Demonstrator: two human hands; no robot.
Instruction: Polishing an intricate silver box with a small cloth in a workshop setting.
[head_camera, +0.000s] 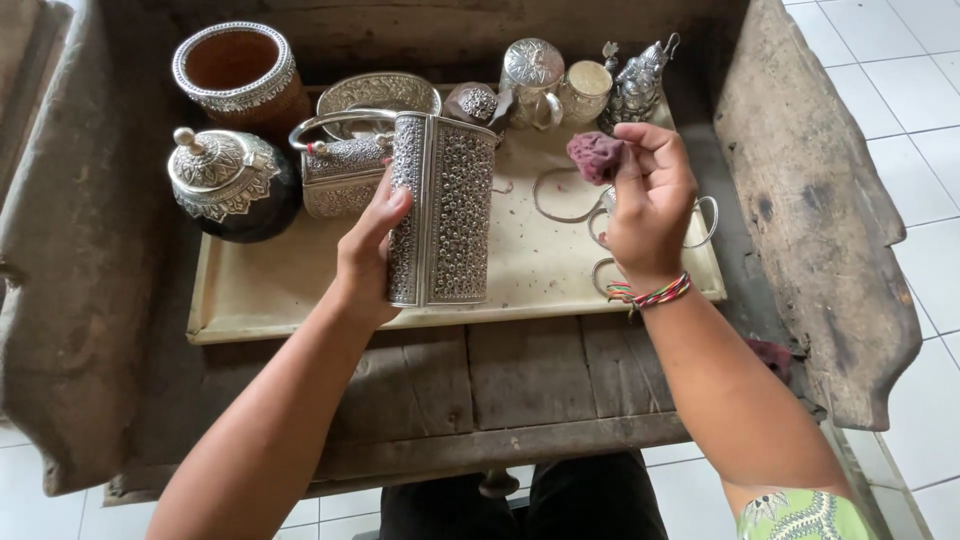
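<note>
My left hand (368, 248) grips an ornate silver handbag-shaped box (445, 210) with a curved handle, holding it upright above the cream board (290, 290). My right hand (650, 195) is raised to the right of the box and pinches a small crumpled purple-red cloth (595, 155) between its fingertips. The cloth and the box are apart. A braided coloured bracelet sits on my right wrist.
Silverware stands on the board: a lidded dark round pot (228, 185), a brown cup with silver rim (238, 70), an embossed oval dish (380, 93), small jars (535, 75), a figurine (640, 80), thin wire rings (560, 195). Worn wooden bench sides rise left and right; white tiles beyond.
</note>
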